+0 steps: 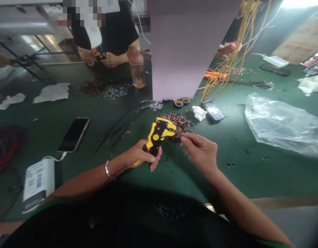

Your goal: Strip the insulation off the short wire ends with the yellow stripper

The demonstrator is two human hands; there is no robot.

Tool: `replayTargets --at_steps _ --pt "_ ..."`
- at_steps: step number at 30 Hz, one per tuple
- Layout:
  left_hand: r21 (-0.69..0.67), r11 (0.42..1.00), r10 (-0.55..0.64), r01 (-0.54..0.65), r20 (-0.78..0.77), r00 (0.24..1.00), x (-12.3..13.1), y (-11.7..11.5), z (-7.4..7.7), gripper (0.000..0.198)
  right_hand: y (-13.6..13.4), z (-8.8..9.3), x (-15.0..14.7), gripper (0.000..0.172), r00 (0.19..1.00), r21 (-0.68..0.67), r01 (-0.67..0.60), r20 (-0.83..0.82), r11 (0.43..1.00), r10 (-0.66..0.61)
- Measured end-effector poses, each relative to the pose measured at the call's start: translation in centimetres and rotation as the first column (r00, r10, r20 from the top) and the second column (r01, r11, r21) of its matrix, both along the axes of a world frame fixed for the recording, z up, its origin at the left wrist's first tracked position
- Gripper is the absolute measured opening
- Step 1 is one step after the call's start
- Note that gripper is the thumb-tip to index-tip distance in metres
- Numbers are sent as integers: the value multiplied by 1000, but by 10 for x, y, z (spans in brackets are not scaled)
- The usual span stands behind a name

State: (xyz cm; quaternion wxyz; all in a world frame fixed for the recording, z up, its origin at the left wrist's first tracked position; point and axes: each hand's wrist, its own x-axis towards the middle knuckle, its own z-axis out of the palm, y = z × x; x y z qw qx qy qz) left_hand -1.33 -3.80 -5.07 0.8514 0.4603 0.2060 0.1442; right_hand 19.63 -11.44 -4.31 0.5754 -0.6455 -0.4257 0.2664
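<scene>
- Wire stripper, yellow and black, sits at the centre of the view. The left hand is clenched around its handles, and its head points toward 1 o'clock.
- Right hand is just at 3 o'clock of the tool, with thumb and forefinger pinched together close to the stripper's head. Something thin may be between them, but it is too small to tell.
- Behind the tool, at 12 o'clock, a pile of copper bits lies on the green tabletop. Loose black wires spread out at 10 o'clock.
- Further things: a dark phone on a cable at 9 o'clock, a white box at 8 o'clock, a keypad phone and tape rolls at 1 o'clock, and a plastic bag at 3 o'clock.
- At 11 o'clock, across the tabletop, another person's hands hold a similar tool, beside a bottle.
- Judgement: the step in hand seems to be feeding a wire end into the stripper's head. The next move would call for a steady pinch, the end seated straight in the head, and then one even squeeze of the handles.
</scene>
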Motion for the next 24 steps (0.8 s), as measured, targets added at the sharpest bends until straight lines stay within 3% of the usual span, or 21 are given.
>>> replayTargets --at_steps 9,24 --pt "56 997 -48 48 -2 999 0 -2 -3 24 1 3 -4 15 997 -57 -70 -22 996 69" --pt "77 995 -54 57 -49 997 -2 -4 -5 21 0 0 -1 13 995 -5 -91 51 996 91"
